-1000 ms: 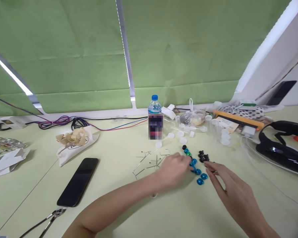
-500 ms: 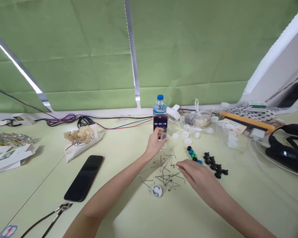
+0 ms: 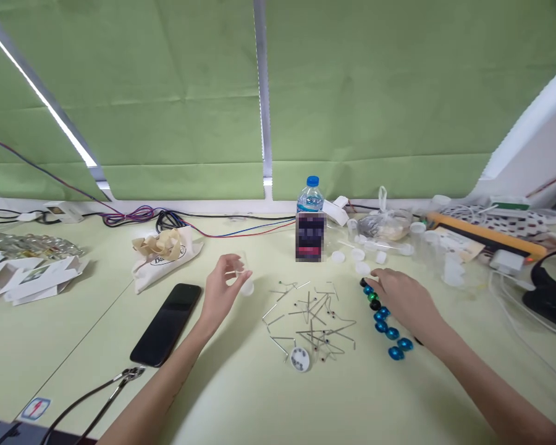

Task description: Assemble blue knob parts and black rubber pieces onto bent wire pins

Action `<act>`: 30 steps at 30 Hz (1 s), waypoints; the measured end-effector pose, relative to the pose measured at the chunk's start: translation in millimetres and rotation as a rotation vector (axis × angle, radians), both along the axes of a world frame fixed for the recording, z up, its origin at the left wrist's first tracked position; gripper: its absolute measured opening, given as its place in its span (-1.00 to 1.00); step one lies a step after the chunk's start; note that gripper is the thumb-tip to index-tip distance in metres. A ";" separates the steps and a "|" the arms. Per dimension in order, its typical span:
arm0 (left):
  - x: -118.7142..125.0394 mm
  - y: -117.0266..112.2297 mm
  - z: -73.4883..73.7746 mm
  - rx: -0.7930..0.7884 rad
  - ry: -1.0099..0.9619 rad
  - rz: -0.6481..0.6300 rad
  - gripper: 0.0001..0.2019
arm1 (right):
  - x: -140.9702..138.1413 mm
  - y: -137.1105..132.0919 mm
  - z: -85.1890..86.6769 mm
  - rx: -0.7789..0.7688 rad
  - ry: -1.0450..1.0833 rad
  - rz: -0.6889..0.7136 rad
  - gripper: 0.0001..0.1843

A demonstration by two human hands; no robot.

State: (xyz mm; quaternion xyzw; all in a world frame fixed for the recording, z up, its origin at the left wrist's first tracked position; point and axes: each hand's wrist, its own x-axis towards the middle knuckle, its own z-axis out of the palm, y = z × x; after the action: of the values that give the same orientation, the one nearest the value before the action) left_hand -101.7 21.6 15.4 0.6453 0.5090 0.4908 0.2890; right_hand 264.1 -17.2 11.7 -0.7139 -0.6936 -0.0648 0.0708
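My left hand (image 3: pixel 223 284) pinches a small clear plastic tube (image 3: pixel 242 262), its round white end (image 3: pixel 247 287) pointing down, just above the table. My right hand (image 3: pixel 401 296) reaches over a line of small shiny blue pieces (image 3: pixel 391 334), with green and black ones at the far end. Its fingers are bent together by the farthest black piece (image 3: pixel 363 282); what lies between the fingertips is hidden. Between the hands lie several bent metal hex keys (image 3: pixel 312 332), spread loosely. In front of them sits a round white cap (image 3: pixel 300 359) holding small dark bits.
A phone (image 3: pixel 167 324) and a cord (image 3: pixel 92 395) lie at left, near a cloth pouch (image 3: pixel 167 256). A water bottle (image 3: pixel 311 198) stands behind a dark screen (image 3: pixel 311 238). White caps (image 3: pixel 362 267), clear tubes and a yellow-black tool (image 3: pixel 486 235) are at back right.
My left hand has moved left and nearer from in front of the screen. My right hand has gone right and farther back, uncovering the blue pieces. The view has turned slightly left.
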 end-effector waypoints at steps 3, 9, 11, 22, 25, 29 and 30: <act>-9.0 -13.0 -9.8 -0.022 0.032 0.032 -0.74 | -7.1 10.3 -6.5 -0.007 -0.057 0.031 -0.69; -8.4 -21.1 -16.4 -0.026 0.072 0.062 -0.70 | -17.1 17.4 -8.3 0.081 -0.083 0.089 -0.73; -6.7 -20.9 -19.5 -0.025 0.070 0.076 -0.60 | -24.8 12.5 -4.6 0.128 -0.066 0.158 -0.71; -10.1 -39.3 -20.1 0.910 0.391 0.036 -0.57 | -126.5 -86.1 -11.0 0.096 0.103 1.062 -0.87; -4.2 -45.9 -23.9 0.952 0.524 -0.271 -0.78 | -136.6 -94.2 -22.4 0.105 0.013 1.113 -0.90; 9.5 -46.9 -29.6 0.780 0.815 -0.600 -0.88 | -136.1 -92.8 -29.9 0.116 0.001 1.079 -0.85; 12.0 -46.3 -30.5 0.741 0.866 -0.653 -0.85 | -134.4 -91.7 -29.3 0.137 0.027 1.062 -0.78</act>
State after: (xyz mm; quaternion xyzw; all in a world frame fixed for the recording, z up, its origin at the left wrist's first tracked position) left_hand -89.6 -24.7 -15.0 0.9627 0.1547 0.2165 -0.0494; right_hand 129.7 -108.9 -17.6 -0.2594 -0.9526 -0.0560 0.1489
